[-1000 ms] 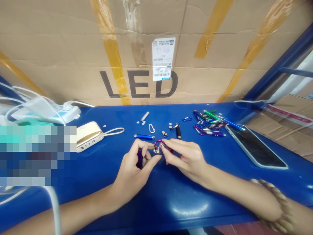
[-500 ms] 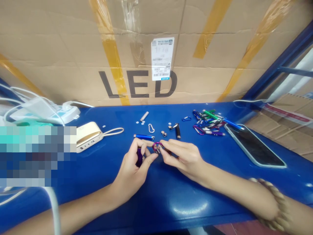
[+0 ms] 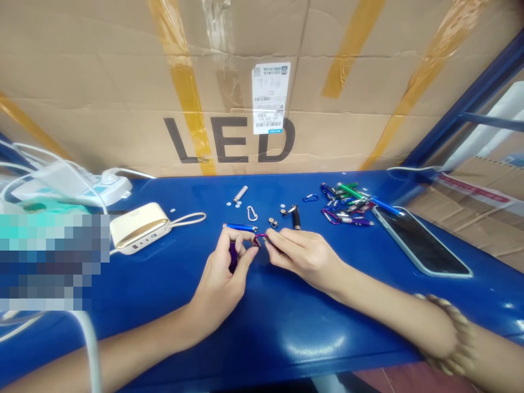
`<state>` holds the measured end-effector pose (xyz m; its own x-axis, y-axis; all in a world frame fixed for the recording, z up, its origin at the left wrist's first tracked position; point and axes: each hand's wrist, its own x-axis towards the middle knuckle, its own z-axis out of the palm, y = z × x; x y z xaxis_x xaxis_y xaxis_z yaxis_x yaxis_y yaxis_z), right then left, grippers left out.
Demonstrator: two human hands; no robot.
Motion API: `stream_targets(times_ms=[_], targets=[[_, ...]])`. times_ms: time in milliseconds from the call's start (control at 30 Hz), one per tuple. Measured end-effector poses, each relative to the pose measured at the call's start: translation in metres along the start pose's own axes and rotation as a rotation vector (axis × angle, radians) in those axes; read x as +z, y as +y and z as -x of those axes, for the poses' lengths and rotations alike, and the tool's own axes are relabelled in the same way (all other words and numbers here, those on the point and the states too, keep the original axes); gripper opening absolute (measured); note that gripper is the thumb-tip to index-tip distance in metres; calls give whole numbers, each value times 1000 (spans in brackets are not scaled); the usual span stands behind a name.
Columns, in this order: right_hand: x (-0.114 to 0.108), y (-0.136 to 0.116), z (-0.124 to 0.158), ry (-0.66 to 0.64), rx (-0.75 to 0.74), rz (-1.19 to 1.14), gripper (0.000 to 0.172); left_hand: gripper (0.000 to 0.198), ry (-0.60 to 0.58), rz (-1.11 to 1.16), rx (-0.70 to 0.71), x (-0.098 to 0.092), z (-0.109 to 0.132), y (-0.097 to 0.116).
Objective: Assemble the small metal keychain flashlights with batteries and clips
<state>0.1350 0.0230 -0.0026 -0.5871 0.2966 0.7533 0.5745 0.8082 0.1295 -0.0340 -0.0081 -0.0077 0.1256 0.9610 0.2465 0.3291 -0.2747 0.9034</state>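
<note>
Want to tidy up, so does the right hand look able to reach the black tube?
Probably: the black tube lies just beyond the right hand, nothing visible between, though that hand holds the purple clip.

Clip [image 3: 260, 236]: shiny purple, curved, spanning the gap between left hand [image 3: 223, 270] and right hand [image 3: 307, 252], its right end hidden; tube [image 3: 233, 256]: dark purple, near upright in the left hand, partly covered.

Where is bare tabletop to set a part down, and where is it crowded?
Bare blue tabletop lies between the power bank and left hand, between the right hand and phone, and between both hands and the near edge. Crowded: beyond the hands, around the blue tube, white carabiner and black tube, and at the pile by the phone's far end.
</note>
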Motion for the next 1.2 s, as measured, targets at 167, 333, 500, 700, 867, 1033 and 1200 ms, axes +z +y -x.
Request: stream_targets(times_ms=[167, 333, 500, 700, 867, 1033, 1200], targets=[[2, -1, 0, 2, 5, 6, 23, 21, -35, -13, -4, 0, 0, -1], [3, -2, -1, 23, -9, -3, 22, 21, -36, -31, 19, 1, 0, -1], [4, -2, 1, 33, -30, -1, 21, 22, -45, -47, 3, 1, -1, 0], [4, -3, 1, 36, -45, -32, 20, 23, -75, -34, -54, 0, -1, -1], [5, 5, 3, 2, 127, -167, 18, 27, -108, 37, -94, 1, -2, 0], [1, 22, 7, -203, 331, -171, 19, 29, -61, 154, -91, 0, -3, 6], [-18, 21, -1, -221, 341, -239, 30, 30, -138, 362, -89, -2, -3, 11]])
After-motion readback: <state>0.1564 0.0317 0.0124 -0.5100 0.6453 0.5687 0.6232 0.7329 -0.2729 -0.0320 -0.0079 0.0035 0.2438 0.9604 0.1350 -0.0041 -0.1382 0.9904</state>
